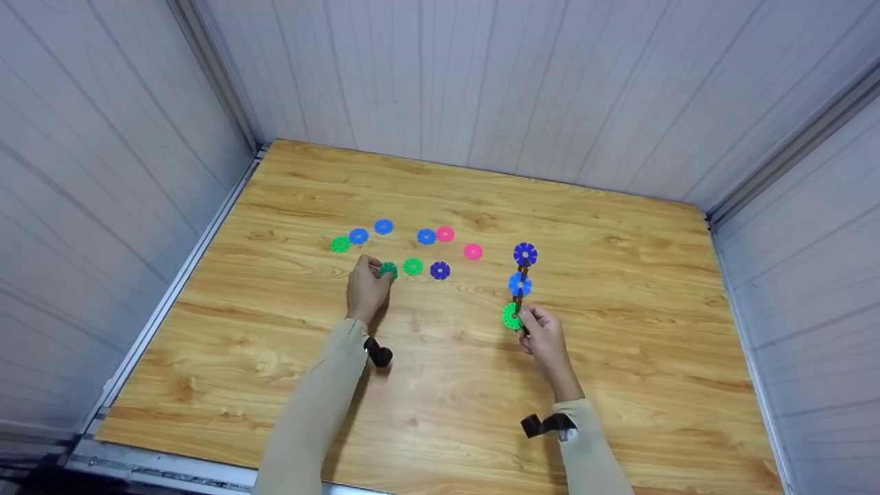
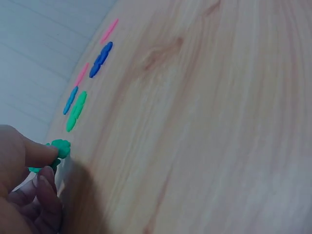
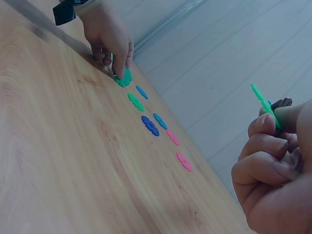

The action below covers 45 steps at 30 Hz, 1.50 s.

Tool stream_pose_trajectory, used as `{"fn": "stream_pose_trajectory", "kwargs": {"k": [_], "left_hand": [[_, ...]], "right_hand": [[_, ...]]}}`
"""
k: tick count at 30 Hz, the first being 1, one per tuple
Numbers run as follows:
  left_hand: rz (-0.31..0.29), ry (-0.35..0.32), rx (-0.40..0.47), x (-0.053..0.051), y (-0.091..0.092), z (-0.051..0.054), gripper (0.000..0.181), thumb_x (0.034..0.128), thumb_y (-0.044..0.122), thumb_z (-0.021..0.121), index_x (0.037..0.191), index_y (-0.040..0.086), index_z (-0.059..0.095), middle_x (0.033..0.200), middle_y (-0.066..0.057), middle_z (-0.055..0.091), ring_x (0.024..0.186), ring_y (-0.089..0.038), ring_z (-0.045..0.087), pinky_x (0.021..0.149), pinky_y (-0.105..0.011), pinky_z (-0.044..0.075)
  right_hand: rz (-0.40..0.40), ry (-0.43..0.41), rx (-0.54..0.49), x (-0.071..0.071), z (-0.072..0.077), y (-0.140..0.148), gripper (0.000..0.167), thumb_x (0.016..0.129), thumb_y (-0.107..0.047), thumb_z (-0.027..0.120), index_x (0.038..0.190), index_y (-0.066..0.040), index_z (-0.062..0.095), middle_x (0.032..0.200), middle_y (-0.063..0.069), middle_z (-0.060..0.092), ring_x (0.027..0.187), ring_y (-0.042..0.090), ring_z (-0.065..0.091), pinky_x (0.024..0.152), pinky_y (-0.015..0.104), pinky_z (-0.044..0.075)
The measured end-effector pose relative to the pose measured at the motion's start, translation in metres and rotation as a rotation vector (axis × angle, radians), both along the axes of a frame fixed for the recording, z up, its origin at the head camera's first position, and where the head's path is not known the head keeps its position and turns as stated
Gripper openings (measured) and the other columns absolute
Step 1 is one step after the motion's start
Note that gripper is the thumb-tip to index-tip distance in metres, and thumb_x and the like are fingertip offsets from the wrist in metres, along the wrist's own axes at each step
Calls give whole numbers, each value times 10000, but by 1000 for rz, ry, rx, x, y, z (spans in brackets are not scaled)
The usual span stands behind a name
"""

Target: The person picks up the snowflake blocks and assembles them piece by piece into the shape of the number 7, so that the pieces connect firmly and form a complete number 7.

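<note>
My left hand pinches a green notched disc between thumb and fingers, low over the table; the disc stands tilted in the right wrist view. My right hand grips the near end of a chain of notched snowflake discs. In that chain a green disc is nearest the fingers, then a light blue disc, then a dark blue disc at the far end. Dark brown discs, seen edge-on, join them. The fingers hide part of the chain's near end.
Loose discs lie flat on the wooden table: a bright green disc and a dark blue disc right of my left hand, with several blue, pink and green ones farther back. Pale panel walls enclose the back and sides.
</note>
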<state>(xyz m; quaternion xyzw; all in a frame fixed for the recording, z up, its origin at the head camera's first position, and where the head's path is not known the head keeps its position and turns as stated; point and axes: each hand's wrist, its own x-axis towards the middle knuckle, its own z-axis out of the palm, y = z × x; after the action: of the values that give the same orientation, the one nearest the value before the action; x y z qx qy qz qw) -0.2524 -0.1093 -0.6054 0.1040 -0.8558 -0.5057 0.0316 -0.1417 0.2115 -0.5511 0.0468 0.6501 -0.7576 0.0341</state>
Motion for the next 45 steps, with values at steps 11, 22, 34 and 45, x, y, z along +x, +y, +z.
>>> {"fn": "stream_pose_trajectory", "kwargs": {"k": [11,22,34,45], "left_hand": [[-156,146,360,25,30,18,147,937,76,683,1052,-9,650,927,-103,642,819,-299,602,654,-280,509],[-462,269,420,58,69,48,143,937,90,695,1048,8,661,910,-66,659,743,-228,618,632,-273,536],[-578,277,345,73,79,72,75,921,-27,667,978,-57,629,893,-163,680,769,-281,601,649,-323,469],[-686,309,284,83,84,85,41,920,-19,669,945,-40,645,908,-133,669,788,-268,603,598,-211,443]], "right_hand": [[-14,-2,27,-3,5,-1,194,1030,-90,498,891,4,597,633,33,515,445,68,378,418,203,297],[2,29,22,-2,6,-6,197,1026,-75,509,874,19,590,642,57,515,449,68,373,417,196,287],[14,-17,15,-7,10,-18,199,1024,-107,499,890,-1,601,652,54,509,460,76,363,436,202,279],[34,-2,10,-9,15,-23,206,1015,-94,505,847,-13,594,668,95,508,480,85,390,440,191,294]]}}
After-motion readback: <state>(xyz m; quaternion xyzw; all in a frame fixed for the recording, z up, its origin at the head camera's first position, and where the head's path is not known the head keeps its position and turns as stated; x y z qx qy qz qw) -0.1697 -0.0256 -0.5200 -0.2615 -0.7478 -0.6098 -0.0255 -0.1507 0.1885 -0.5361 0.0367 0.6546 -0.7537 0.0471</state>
